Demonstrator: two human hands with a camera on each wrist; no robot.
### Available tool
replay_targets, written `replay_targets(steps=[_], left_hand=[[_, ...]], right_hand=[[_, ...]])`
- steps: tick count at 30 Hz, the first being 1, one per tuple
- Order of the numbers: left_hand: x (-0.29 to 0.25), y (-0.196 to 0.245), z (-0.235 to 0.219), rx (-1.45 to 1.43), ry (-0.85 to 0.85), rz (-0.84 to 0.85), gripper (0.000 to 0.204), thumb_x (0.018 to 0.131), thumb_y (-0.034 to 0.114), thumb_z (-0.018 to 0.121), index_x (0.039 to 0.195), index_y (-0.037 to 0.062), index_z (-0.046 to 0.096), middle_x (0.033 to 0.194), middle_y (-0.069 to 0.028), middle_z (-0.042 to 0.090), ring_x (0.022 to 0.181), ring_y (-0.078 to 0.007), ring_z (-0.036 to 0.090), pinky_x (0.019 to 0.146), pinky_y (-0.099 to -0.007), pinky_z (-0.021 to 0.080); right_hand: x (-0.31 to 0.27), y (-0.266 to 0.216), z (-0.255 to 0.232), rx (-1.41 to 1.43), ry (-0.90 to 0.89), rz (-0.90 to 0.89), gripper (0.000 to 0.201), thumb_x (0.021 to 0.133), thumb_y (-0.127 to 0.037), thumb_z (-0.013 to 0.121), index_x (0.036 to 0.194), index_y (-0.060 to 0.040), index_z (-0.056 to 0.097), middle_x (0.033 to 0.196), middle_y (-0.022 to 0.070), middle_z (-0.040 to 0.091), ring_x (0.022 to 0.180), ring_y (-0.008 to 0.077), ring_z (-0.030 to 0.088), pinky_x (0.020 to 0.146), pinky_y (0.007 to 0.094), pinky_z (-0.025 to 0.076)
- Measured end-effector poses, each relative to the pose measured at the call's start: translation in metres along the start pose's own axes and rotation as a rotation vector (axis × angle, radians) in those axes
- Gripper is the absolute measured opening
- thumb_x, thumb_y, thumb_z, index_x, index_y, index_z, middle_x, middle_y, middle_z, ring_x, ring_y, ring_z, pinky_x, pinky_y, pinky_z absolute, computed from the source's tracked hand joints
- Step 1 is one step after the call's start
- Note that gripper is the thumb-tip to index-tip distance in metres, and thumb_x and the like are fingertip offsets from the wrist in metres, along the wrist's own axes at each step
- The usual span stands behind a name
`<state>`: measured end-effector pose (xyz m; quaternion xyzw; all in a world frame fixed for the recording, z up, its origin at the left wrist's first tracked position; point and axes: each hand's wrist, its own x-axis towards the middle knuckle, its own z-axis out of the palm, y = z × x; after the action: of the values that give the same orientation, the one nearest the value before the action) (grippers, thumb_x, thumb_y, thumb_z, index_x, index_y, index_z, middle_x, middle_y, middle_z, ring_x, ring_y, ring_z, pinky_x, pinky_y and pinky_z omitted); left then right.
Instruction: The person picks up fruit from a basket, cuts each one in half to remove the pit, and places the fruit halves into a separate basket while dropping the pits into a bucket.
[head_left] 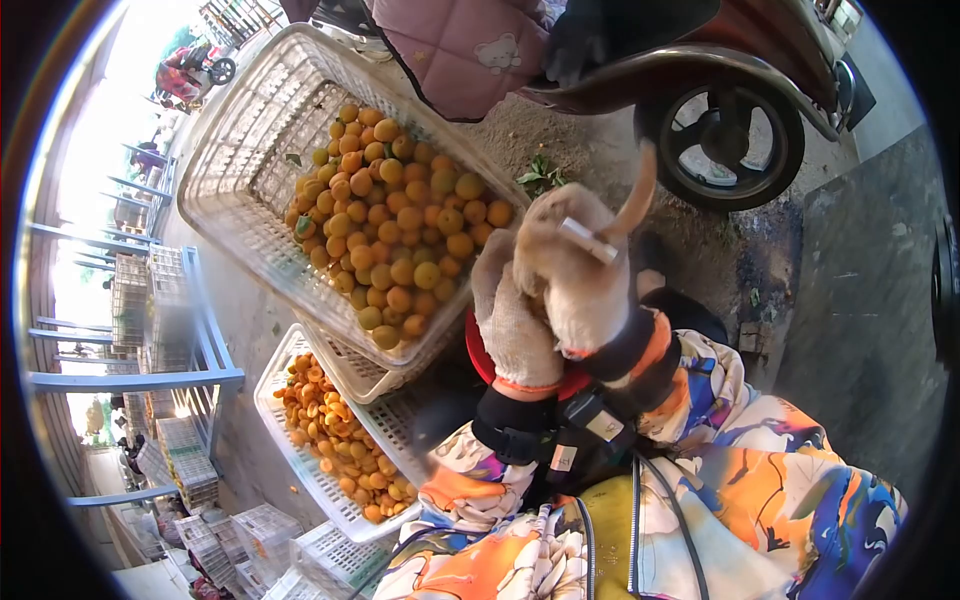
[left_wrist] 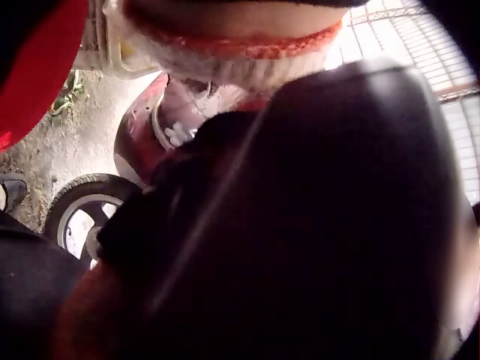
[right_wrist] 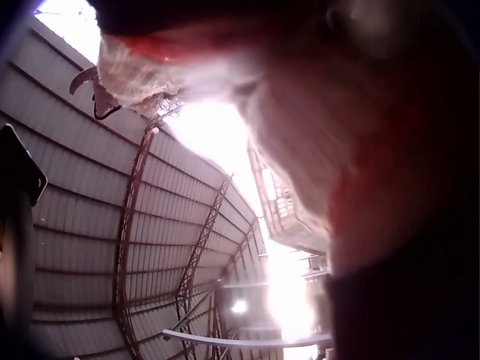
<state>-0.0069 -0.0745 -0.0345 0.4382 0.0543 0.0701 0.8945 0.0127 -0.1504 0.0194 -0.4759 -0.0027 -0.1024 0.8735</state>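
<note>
Both hands wear pale knitted gloves with orange cuffs and meet above a red container (head_left: pixel 478 350) that they mostly cover. My right hand (head_left: pixel 580 265) has its fingers curled and grips a small tool with a curved, tapering brown end (head_left: pixel 640 190); a short white piece (head_left: pixel 588 240) crosses the fingers. Close against it, my left hand (head_left: pixel 515 325) points its fingers up toward the right hand; I cannot tell what lies between them. Beside the left hand, a large pale plastic crate (head_left: pixel 225 195) holds many whole orange-yellow fruits (head_left: pixel 400 215) that look like apricots.
Below the large crate, a white crate (head_left: pixel 275 415) holds opened fruit halves (head_left: pixel 340 430). A parked scooter's wheel (head_left: pixel 720 145) stands ahead, under a pink quilted cover (head_left: pixel 455 45). Blue metal rails (head_left: pixel 130 380) and stacked crates (head_left: pixel 185 450) are at left, a dark slab (head_left: pixel 870 270) at right.
</note>
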Motion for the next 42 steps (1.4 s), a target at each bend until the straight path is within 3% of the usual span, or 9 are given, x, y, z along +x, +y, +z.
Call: replay_targets(steps=[3, 7, 9, 17, 19, 22, 29, 33, 42], left_hand=[[0.006, -0.005, -0.013, 0.243, -0.033, -0.086, 0.039, 0.107, 0.029, 0.048, 0.136, 0.0036, 0.053, 0.128, -0.0094, 0.061, 0.114, -0.0217, 0.061, 0.101, -0.0362, 0.049], [0.005, 0.004, -0.009, -0.054, -0.033, -0.361, 0.043, 0.106, 0.032, 0.046, 0.139, 0.0042, 0.052, 0.131, -0.0094, 0.06, 0.119, -0.0242, 0.059, 0.102, -0.0383, 0.048], [0.007, 0.021, -0.009, -0.177, 0.07, -0.575, 0.045, 0.103, 0.03, 0.05, 0.14, 0.0035, 0.051, 0.131, -0.0105, 0.061, 0.12, -0.0256, 0.058, 0.103, -0.0396, 0.047], [0.007, 0.018, -0.007, -0.253, -0.02, -0.394, 0.04, 0.101, 0.014, 0.048, 0.137, -0.0042, 0.051, 0.136, -0.015, 0.058, 0.123, -0.0248, 0.058, 0.105, -0.0411, 0.047], [0.003, 0.013, -0.012, -0.136, -0.202, -0.183, 0.037, 0.103, 0.012, 0.046, 0.136, -0.0042, 0.052, 0.133, -0.0145, 0.06, 0.122, -0.0237, 0.058, 0.107, -0.0398, 0.046], [0.002, 0.014, -0.014, -0.055, -0.211, -0.184, 0.035, 0.103, 0.012, 0.049, 0.133, -0.0043, 0.055, 0.131, -0.0138, 0.061, 0.12, -0.0227, 0.059, 0.106, -0.0371, 0.047], [-0.001, 0.018, -0.005, -0.249, -0.079, -0.294, 0.032, 0.104, 0.011, 0.047, 0.132, -0.0014, 0.055, 0.134, -0.0128, 0.059, 0.121, -0.0202, 0.058, 0.104, -0.0356, 0.047], [-0.009, 0.014, 0.008, -0.073, 0.048, -0.194, 0.026, 0.101, 0.016, 0.049, 0.121, 0.0001, 0.055, 0.114, -0.0132, 0.064, 0.107, -0.0225, 0.062, 0.098, -0.0372, 0.048], [-0.004, 0.007, 0.007, -0.208, 0.099, -0.444, 0.035, 0.103, 0.023, 0.051, 0.13, 0.0018, 0.053, 0.13, -0.0139, 0.06, 0.121, -0.0239, 0.057, 0.105, -0.039, 0.045]], right_hand=[[0.013, 0.001, -0.009, 0.301, 0.043, 0.099, 0.008, 0.088, -0.001, 0.071, 0.088, -0.004, 0.063, 0.072, 0.0014, 0.061, 0.059, 0.0084, 0.055, 0.055, 0.0235, 0.044], [0.015, -0.002, -0.001, 0.369, 0.209, 0.111, 0.008, 0.088, -0.001, 0.069, 0.089, -0.0036, 0.062, 0.068, 0.0027, 0.059, 0.053, 0.0103, 0.052, 0.051, 0.0244, 0.042], [0.017, -0.013, -0.015, 0.437, -0.019, 0.039, 0.007, 0.088, -0.001, 0.066, 0.092, -0.0034, 0.06, 0.069, 0.0053, 0.059, 0.051, 0.0136, 0.054, 0.05, 0.0256, 0.044], [0.01, -0.017, -0.004, 0.137, -0.018, -0.088, 0.011, 0.094, -0.01, 0.06, 0.088, -0.0056, 0.051, 0.069, 0.007, 0.051, 0.053, 0.0173, 0.048, 0.052, 0.0321, 0.042], [0.009, -0.016, -0.006, 0.093, 0.003, -0.079, 0.01, 0.092, -0.007, 0.059, 0.088, -0.0038, 0.051, 0.072, 0.0086, 0.052, 0.053, 0.0175, 0.048, 0.053, 0.0311, 0.042], [0.004, -0.01, -0.006, 0.137, -0.057, -0.077, 0.016, 0.087, -0.003, 0.076, 0.093, -0.0048, 0.061, 0.075, -0.0002, 0.06, 0.064, 0.0067, 0.057, 0.056, 0.0215, 0.043], [-0.001, 0.001, -0.003, 0.025, -0.07, -0.108, 0.015, 0.086, -0.002, 0.075, 0.096, -0.004, 0.063, 0.081, 0.0011, 0.062, 0.07, 0.0088, 0.059, 0.062, 0.0253, 0.049], [-0.004, 0.003, 0.002, -0.296, -0.006, -0.148, 0.018, 0.082, -0.005, 0.08, 0.092, -0.0042, 0.064, 0.08, 0.0039, 0.064, 0.074, 0.0119, 0.062, 0.067, 0.0288, 0.051], [0.013, 0.013, -0.002, 0.28, 0.125, 0.075, 0.009, 0.083, 0.0, 0.07, 0.085, -0.0053, 0.064, 0.067, 0.0027, 0.059, 0.057, 0.0108, 0.056, 0.052, 0.0238, 0.044]])
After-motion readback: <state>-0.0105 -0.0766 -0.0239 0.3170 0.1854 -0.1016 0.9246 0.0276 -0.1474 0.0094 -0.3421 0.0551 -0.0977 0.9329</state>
